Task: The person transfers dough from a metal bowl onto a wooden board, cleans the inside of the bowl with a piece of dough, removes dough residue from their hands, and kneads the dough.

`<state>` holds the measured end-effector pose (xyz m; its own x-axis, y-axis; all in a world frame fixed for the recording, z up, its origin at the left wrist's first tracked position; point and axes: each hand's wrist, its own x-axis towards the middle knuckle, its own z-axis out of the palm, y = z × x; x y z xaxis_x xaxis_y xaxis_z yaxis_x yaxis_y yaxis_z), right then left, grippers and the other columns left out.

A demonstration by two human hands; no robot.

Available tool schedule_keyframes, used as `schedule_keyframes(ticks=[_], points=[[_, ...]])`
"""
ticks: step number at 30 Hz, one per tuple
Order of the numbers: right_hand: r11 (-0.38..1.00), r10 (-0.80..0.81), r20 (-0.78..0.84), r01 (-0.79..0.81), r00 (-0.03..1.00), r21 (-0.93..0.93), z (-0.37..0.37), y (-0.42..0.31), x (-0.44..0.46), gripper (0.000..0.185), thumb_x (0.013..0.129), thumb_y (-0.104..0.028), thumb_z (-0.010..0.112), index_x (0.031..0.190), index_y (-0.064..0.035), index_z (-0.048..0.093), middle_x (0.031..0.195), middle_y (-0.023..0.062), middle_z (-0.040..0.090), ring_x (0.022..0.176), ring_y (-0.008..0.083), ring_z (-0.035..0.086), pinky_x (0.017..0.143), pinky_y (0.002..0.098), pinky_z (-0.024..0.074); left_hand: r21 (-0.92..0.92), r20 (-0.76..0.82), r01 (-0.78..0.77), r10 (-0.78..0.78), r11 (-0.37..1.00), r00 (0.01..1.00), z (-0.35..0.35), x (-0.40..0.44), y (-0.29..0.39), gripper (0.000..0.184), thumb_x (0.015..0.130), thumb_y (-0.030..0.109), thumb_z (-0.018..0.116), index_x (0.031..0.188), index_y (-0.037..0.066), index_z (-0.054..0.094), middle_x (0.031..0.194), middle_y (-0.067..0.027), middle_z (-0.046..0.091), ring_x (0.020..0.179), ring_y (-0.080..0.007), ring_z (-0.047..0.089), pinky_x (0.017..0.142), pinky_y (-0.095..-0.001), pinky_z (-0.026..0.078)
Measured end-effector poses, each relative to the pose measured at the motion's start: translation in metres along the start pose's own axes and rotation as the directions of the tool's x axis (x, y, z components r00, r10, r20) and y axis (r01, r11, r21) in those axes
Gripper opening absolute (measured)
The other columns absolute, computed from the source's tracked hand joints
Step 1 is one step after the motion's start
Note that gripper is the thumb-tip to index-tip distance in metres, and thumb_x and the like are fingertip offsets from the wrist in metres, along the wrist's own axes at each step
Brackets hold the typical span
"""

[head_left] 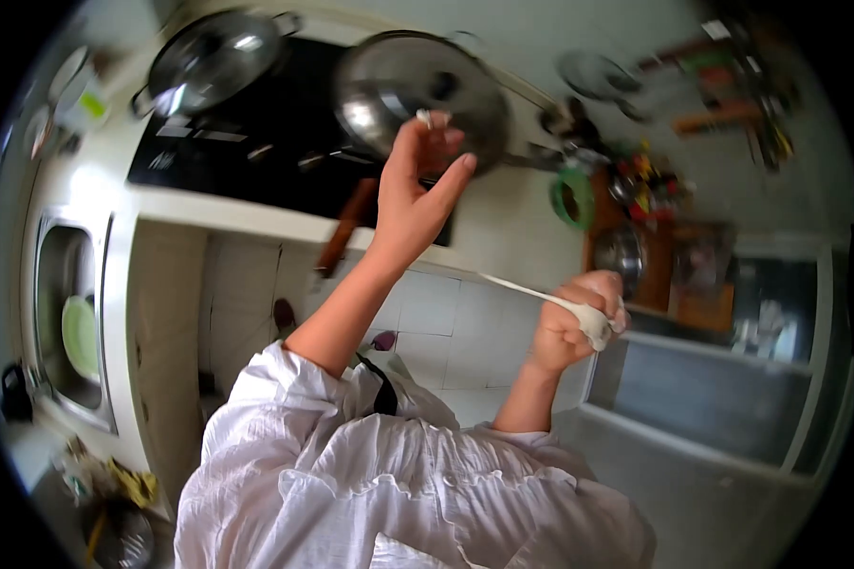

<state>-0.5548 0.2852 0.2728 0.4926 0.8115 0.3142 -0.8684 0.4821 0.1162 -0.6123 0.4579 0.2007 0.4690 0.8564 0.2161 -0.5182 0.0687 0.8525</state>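
My right hand [579, 327] is closed around a lump of soft white dough [593, 325], held over the floor in front of the counter. A thin strand of the dough stretches from this fist up to the left and ends in the air. My left hand [422, 175] is raised in front of a lidded pan [417, 90] on the stove. Its thumb stands apart from the half-curled fingers, and a small white bit sticks to one finger. Whether the hand touches the lid, I cannot tell.
A second lidded pot [216, 59] stands on the black cooktop [228, 175]. A brown handle [346, 228] juts over the counter edge. At right are a green bowl [571, 197] and a metal bowl [619, 258]. A sink [104, 379] lies left.
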Motion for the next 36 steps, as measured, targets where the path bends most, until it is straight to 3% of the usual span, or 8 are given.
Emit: schedule_keyframes(ticks=[7, 14, 20, 23, 28, 30, 34, 36], points=[[0.93, -0.322, 0.097, 0.334, 0.942, -0.155, 0.08, -0.189, -0.099, 0.025, 0.076, -0.003, 0.055, 0.067, -0.014, 0.034, 0.064, -0.0052, 0.036, 0.045, 0.005, 0.022, 0.04, 0.0232, 0.0162, -0.097, 0.529, 0.804, -0.654, 0.587, 0.541, 0.228, -0.125, -0.089, 0.033, 0.098, 0.036, 0.047, 0.118, 0.011, 0.054, 0.115, -0.0051, 0.061, 0.108, -0.0175, 0.055, 0.092, -0.034, 0.042], [0.7, -0.548, 0.116, 0.531, 0.828, -0.477, 0.116, -0.342, -0.139, 0.026, 0.077, -0.002, 0.055, 0.064, -0.0133, 0.035, 0.067, -0.0053, 0.038, 0.047, 0.0052, 0.028, 0.04, 0.0211, 0.0196, 0.049, 0.778, 0.996, -0.628, 0.072, 0.007, 0.375, -0.199, -0.159, 0.044, 0.097, 0.048, 0.043, 0.12, 0.011, 0.049, 0.118, -0.0057, 0.054, 0.105, -0.0221, 0.054, 0.089, -0.041, 0.047], [0.524, -0.631, 0.066, 0.488, 0.773, -0.698, 0.093, -0.454, -0.125, 0.023, 0.079, 0.0, 0.055, 0.07, -0.0135, 0.039, 0.07, 0.0005, 0.041, 0.059, 0.0106, 0.042, 0.055, 0.0256, 0.0339, 0.056, 0.809, 0.992, -0.587, 0.112, 0.021, 0.448, -0.174, -0.23, 0.039, 0.097, 0.042, 0.045, 0.118, 0.009, 0.049, 0.115, -0.0077, 0.055, 0.104, -0.0226, 0.055, 0.089, -0.0412, 0.048], [0.177, -0.667, 0.016, 0.179, 0.745, -0.968, 0.08, -0.512, -0.11, 0.019, 0.079, 0.0, 0.057, 0.081, -0.0119, 0.042, 0.077, 0.002, 0.047, 0.064, 0.0113, 0.046, 0.054, 0.0257, 0.0349, 0.032, 0.811, 0.985, -0.58, 0.172, 0.075, 0.482, -0.146, -0.274, 0.035, 0.097, 0.036, 0.049, 0.118, 0.008, 0.049, 0.112, -0.0096, 0.057, 0.101, -0.0231, 0.057, 0.089, -0.0389, 0.048], [0.061, -0.648, -0.207, -0.22, 0.733, -0.973, 0.054, -0.623, -0.072, 0.014, 0.081, -0.002, 0.058, 0.091, -0.0072, 0.051, 0.083, 0.0033, 0.056, 0.065, 0.0112, 0.052, 0.052, 0.0255, 0.0397, 0.02, 0.665, 0.916, -0.689, 0.401, 0.287, 0.549, -0.099, -0.368, 0.028, 0.095, 0.029, 0.053, 0.11, 0.004, 0.053, 0.106, -0.0113, 0.06, 0.096, -0.022, 0.059, 0.088, -0.0361, 0.049], [-0.282, -0.613, -0.238, -0.49, 0.754, -0.825, 0.036, -0.666, -0.057, 0.011, 0.082, -0.006, 0.06, 0.092, -0.0061, 0.056, 0.082, 0.0017, 0.058, 0.067, 0.0112, 0.055, 0.056, 0.0264, 0.0444, 0.037, 0.648, 0.896, -0.693, 0.443, 0.316, 0.571, -0.08, -0.402, 0.032, 0.093, 0.028, 0.056, 0.114, 0.005, 0.053, 0.107, -0.0092, 0.06, 0.096, -0.0212, 0.059, 0.088, -0.0361, 0.049], [-0.673, -0.502, -0.254, -0.558, 0.827, -0.485, -0.023, -0.742, -0.047, 0.024, 0.076, -0.007, 0.065, 0.099, -0.0026, 0.059, 0.092, 0.0107, 0.066, 0.085, 0.022, 0.065, 0.074, 0.0331, 0.0497, 0.482, 0.499, 0.649, -0.794, 0.588, 0.348, 0.6, -0.05, -0.465, 0.042, 0.088, 0.025, 0.063, 0.125, 0.009, 0.052, 0.116, -0.0072, 0.059, 0.107, -0.0257, 0.057, 0.09, -0.0381, 0.047], [-0.589, -0.491, -0.334, -0.588, 0.805, -0.554, -0.071, -0.783, -0.062, 0.029, 0.073, -0.006, 0.067, 0.101, -0.0002, 0.058, 0.095, 0.0168, 0.066, 0.092, 0.0282, 0.065, 0.079, 0.0349, 0.0489, 0.619, 0.719, -0.063, -0.533, 0.783, 0.446, 0.599, -0.047, -0.504, 0.045, 0.083, 0.021, 0.065, 0.124, 0.008, 0.054, 0.125, -0.0113, 0.055, 0.116, -0.0292, 0.052, 0.089, -0.0421, 0.047]])
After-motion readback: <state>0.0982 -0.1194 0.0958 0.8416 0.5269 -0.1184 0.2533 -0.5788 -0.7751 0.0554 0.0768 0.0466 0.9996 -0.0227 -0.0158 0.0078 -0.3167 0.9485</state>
